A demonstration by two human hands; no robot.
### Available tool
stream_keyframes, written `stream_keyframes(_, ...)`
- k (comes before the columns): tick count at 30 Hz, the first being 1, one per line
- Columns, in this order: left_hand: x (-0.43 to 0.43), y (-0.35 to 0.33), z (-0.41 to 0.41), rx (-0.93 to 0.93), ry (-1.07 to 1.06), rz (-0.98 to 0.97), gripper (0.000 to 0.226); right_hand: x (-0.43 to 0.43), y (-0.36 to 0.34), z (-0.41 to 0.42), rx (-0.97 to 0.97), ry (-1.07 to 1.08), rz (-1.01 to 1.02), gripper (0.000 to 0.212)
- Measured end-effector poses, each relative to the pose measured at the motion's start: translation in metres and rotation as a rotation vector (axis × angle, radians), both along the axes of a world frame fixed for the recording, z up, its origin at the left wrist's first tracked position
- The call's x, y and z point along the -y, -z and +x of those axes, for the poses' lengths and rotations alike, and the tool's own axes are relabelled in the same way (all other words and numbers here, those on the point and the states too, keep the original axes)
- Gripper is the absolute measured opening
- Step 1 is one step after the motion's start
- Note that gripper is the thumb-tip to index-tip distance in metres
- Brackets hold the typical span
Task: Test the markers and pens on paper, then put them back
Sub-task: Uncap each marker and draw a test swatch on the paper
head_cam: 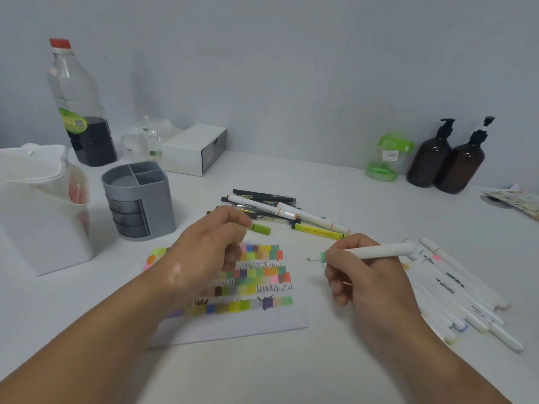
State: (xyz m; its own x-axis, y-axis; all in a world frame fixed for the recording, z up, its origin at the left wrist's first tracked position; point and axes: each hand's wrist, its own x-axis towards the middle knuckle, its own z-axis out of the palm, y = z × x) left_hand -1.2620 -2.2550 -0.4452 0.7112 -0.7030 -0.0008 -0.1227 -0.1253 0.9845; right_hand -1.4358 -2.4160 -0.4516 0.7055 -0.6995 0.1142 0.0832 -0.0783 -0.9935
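A sheet of paper [233, 328] covered with coloured swatches and black scribbles lies in front of me. My right hand [361, 275] grips a white marker [379, 250] with its green tip pointing left, just above the paper's right edge. My left hand [204, 252] hovers over the paper's upper left with fingers curled; whether they hold the marker's cap is hidden. A green pen [261, 228] lies just beyond its fingertips. A pile of black and white pens [277, 209] and a yellow marker [318, 230] lie behind the paper. Several white markers [460, 290] lie at the right.
A grey compartment pen holder [140, 199] stands behind the paper on the left, next to a white bin [40, 205]. A tall bottle [78, 106], a white box [192, 150], a green jar [388, 158] and two brown pump bottles [449, 158] line the wall.
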Motion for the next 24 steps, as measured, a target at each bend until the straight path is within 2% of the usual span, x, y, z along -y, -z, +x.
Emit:
stream_keyframes(2,0.0,0.003,0.0,-0.225,0.026,-0.104,0.027,0.001,0.001,0.0,0.016,0.003,-0.015,0.01)
stream_keyframes(5,0.001,0.002,-0.003,-0.303,0.089,-0.109,0.034,0.003,0.0,0.0,0.053,-0.013,0.014,0.009)
stream_keyframes(10,-0.001,0.004,-0.009,-0.151,0.241,-0.043,0.025,0.004,-0.004,-0.001,0.118,-0.044,0.148,0.004)
stream_keyframes(15,-0.001,0.004,-0.011,-0.058,0.258,-0.021,0.008,0.004,-0.008,-0.003,0.146,-0.062,0.126,0.001)
stream_keyframes(21,0.0,-0.003,-0.016,0.199,0.302,-0.008,0.018,-0.001,-0.01,-0.004,0.193,-0.114,0.149,0.004)
stream_keyframes(24,0.0,-0.003,-0.017,0.252,0.315,0.026,0.021,-0.003,-0.01,-0.003,0.196,-0.121,0.127,0.002)
